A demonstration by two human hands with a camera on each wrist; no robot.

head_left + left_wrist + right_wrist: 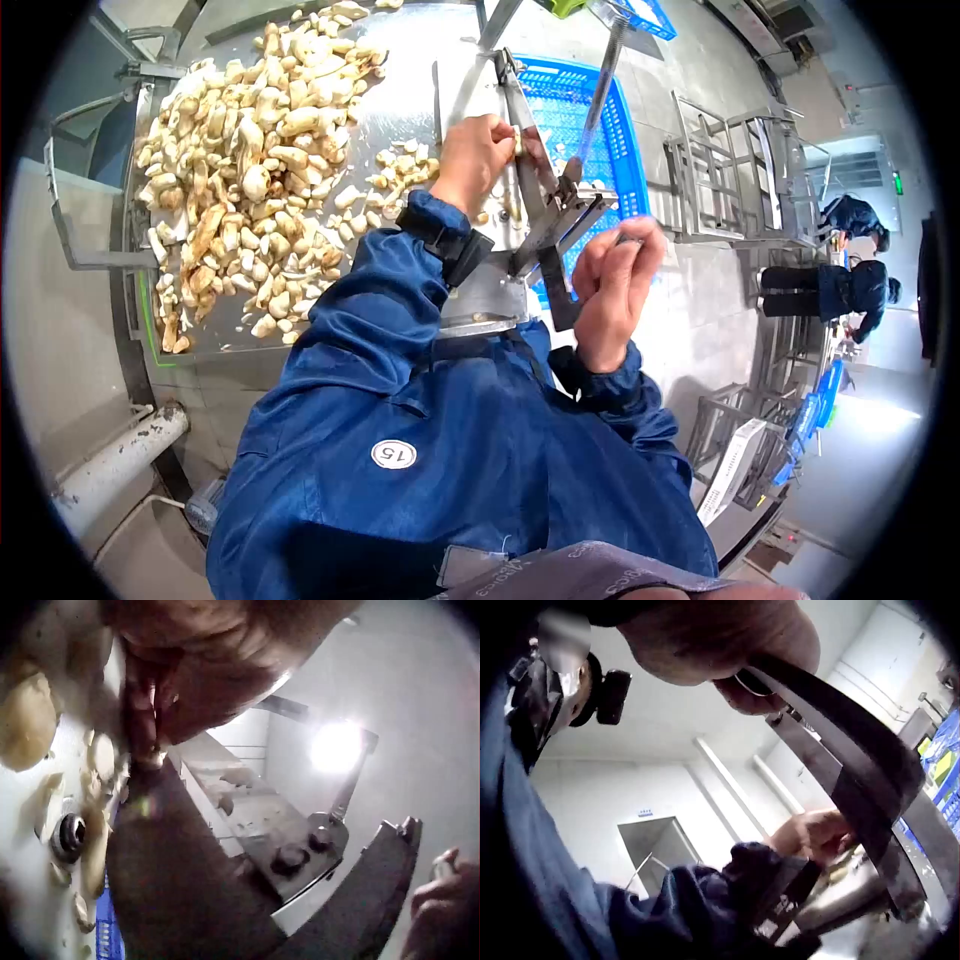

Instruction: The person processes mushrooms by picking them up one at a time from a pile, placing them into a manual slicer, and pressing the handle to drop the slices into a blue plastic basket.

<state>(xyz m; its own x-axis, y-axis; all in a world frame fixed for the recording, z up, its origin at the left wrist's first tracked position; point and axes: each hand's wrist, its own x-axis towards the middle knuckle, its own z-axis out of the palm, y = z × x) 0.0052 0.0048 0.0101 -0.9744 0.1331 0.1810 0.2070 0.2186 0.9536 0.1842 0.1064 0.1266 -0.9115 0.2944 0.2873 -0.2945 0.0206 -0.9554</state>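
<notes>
My left hand (pixel 475 162) is at the hinged lever cutter (pixel 545 225), pinching a small pale mushroom piece (pixel 156 759) between thumb and fingers right beside the blade (pixel 180 847). Most of that piece is hidden by the fingers. My right hand (pixel 620 285) grips the cutter's metal handle (pixel 832 720), its fingers curled round the end, and the handle stands raised. Several cut mushroom pieces (pixel 405 168) lie on the metal table by the left wrist.
A large heap of pale mushrooms (pixel 260 160) covers the left of the metal table (pixel 405 95). Beyond the cutter sits a blue perforated crate (pixel 628 140). Metal racks (pixel 715 165) stand at the right, with two people (pixel 845 290) farther off.
</notes>
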